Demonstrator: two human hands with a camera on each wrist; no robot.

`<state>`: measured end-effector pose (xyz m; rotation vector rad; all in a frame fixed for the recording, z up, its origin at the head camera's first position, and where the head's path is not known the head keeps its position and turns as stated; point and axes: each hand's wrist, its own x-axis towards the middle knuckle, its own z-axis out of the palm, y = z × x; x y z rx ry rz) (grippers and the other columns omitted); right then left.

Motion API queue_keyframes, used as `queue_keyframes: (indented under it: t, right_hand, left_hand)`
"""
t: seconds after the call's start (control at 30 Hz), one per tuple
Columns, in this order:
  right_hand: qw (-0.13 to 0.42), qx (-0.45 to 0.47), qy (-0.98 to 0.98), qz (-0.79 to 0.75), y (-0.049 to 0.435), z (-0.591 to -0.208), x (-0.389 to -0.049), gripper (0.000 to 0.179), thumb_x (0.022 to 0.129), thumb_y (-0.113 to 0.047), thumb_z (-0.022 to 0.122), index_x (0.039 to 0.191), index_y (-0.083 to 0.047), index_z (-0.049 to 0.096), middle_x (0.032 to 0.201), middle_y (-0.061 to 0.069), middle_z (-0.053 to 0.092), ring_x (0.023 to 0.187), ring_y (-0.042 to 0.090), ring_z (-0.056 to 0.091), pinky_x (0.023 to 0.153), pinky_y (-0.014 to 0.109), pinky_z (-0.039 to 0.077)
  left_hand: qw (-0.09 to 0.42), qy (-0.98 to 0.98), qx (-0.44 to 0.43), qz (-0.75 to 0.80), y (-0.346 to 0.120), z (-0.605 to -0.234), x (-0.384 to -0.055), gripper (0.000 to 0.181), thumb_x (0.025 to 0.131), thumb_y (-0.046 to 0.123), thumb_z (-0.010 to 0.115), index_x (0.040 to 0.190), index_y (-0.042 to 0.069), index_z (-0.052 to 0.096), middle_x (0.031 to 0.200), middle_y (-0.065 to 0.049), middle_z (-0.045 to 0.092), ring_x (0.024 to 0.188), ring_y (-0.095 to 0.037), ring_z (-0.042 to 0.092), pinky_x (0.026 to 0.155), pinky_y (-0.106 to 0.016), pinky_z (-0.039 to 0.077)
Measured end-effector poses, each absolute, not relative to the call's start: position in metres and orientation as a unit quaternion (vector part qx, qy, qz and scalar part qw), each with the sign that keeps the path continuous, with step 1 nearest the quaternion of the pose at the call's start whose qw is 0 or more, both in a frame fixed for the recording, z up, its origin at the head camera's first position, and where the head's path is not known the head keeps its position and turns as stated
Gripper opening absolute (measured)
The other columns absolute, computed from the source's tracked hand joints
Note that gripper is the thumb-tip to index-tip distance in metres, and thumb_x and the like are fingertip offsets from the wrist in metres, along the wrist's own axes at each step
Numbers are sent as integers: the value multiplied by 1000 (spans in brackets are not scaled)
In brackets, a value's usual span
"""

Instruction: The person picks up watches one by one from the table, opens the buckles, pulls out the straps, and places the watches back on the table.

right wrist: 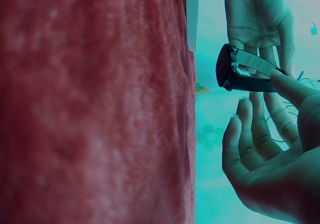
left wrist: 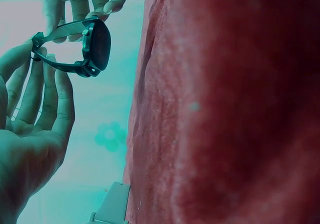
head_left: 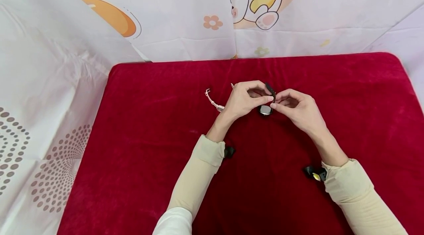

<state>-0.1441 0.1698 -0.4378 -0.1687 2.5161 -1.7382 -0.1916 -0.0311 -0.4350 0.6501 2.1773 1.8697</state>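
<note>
A black wristwatch hangs between the two hands, its strap bent into a loop. My left hand pinches the black strap between thumb and fingers. From the other side, my right hand pinches the strap too, thumb and index finger at its joined ends. In the left wrist view, the watch case faces away from the left palm, and the strap ends meet at the fingertips. The right wrist view shows the dark dial on edge, with the right thumb on the strap.
A pale pink watch lies on the red cloth, partly hidden behind the left hand. White printed curtains stand behind the table and along its left side. Dark wrist devices sit under both cuffs.
</note>
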Motion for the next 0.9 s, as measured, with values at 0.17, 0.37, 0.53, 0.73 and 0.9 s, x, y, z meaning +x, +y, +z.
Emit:
queue_keyframes:
  t: [0.17, 0.37, 0.53, 0.73, 0.9]
  right_hand:
    - [49, -51, 820, -568, 171, -438, -144, 20, 87, -19, 79, 101, -6, 71, 93, 5, 72, 82, 17, 70, 68, 20, 54]
    - [53, -48, 818, -570, 171, -438, -144, 21, 87, -18, 79, 103, -6, 71, 100, 1, 70, 90, 14, 69, 74, 19, 55]
    - [50, -53, 818, -570, 172, -439, -143, 22, 87, -17, 79, 104, -5, 71, 102, 1, 69, 92, 10, 68, 76, 17, 54]
    - [60, -47, 821, -566, 172, -439, -142, 23, 87, -19, 79, 104, -6, 71, 102, 1, 68, 94, 10, 67, 75, 17, 54]
    - [62, -50, 826, -559, 172, -439, -142, 23, 87, -20, 79, 104, -7, 71, 103, 0, 67, 94, 9, 66, 74, 17, 53]
  left_hand:
    - [97, 727, 229, 640, -32, -435, -192, 11, 85, 8, 79, 93, 4, 73, 88, -4, 71, 80, -14, 68, 74, -30, 58]
    - [93, 724, 233, 643, -34, -435, -192, 11, 86, 9, 79, 94, 4, 73, 88, -3, 72, 80, -14, 68, 74, -30, 58]
    - [87, 716, 230, 653, -34, -437, -192, 11, 84, 6, 79, 93, 3, 73, 87, -5, 71, 79, -15, 68, 74, -31, 58]
    - [69, 717, 215, 659, -37, -433, -191, 11, 83, -1, 78, 91, -1, 72, 88, -9, 71, 82, -14, 68, 74, -32, 58]
    - [47, 719, 220, 657, -40, -428, -191, 9, 84, -4, 76, 92, -4, 71, 91, -14, 71, 83, -14, 68, 76, -35, 57]
